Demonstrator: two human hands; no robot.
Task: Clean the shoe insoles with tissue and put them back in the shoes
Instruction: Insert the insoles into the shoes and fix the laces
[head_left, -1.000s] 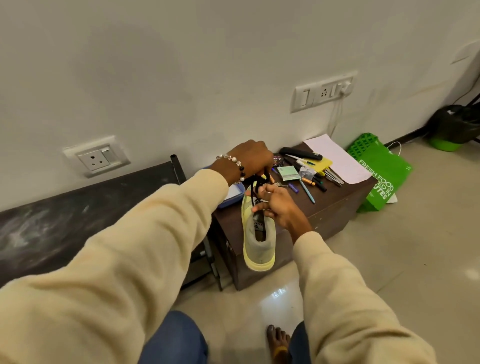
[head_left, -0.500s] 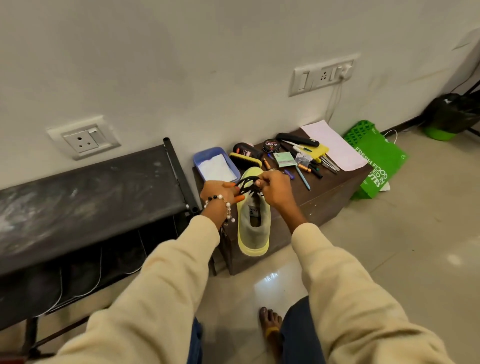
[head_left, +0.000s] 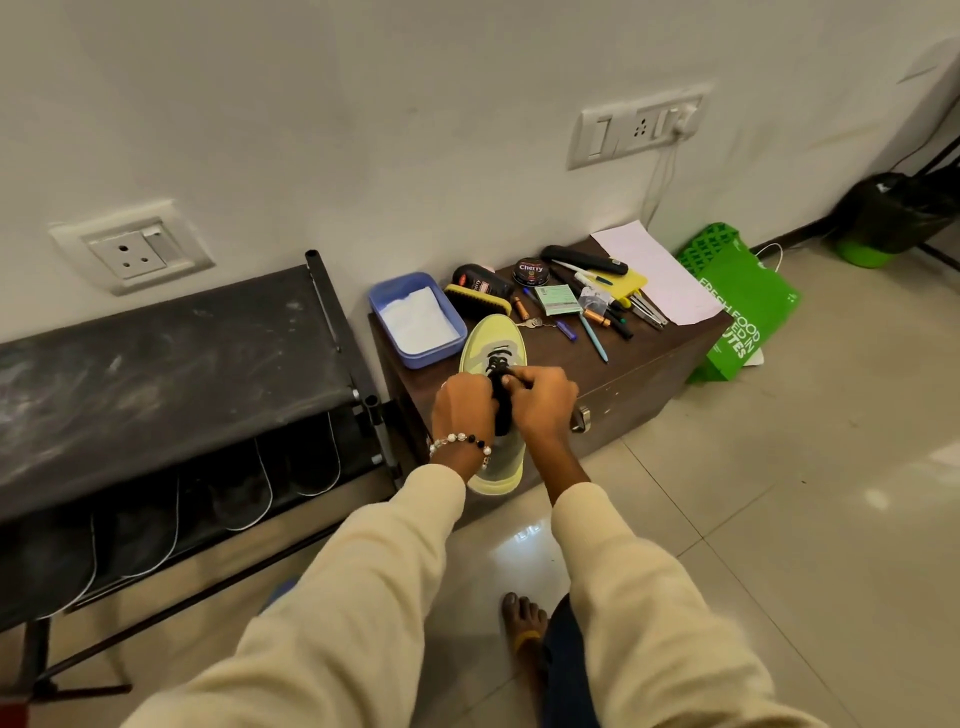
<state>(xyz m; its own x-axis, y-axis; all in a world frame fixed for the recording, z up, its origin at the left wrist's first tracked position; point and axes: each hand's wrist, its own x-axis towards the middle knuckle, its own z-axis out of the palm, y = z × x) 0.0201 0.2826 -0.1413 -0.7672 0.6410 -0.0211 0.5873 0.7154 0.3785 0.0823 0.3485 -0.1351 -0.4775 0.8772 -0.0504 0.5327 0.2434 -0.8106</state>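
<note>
pale yellow-green mesh sneaker (head_left: 493, 338) lying toe toward 12 o'clock over dark brown wooden table (head_left: 639, 358) front edge | left hand (head_left: 464, 402) and right hand (head_left: 545, 402) fingers curling, pinching black laces (head_left: 500, 384)

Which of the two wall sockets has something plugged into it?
The upper socket plate, on the wall above the wooden box, has a white plug with a cord hanging down. The lower socket, above the black rack, has nothing plugged in.

A single head-worn wide-angle view looks forward and down from above the person's arms. It faces the wall at twelve o'clock, with the tabletop (head_left: 613, 364) near, just beyond arm's reach
</note>
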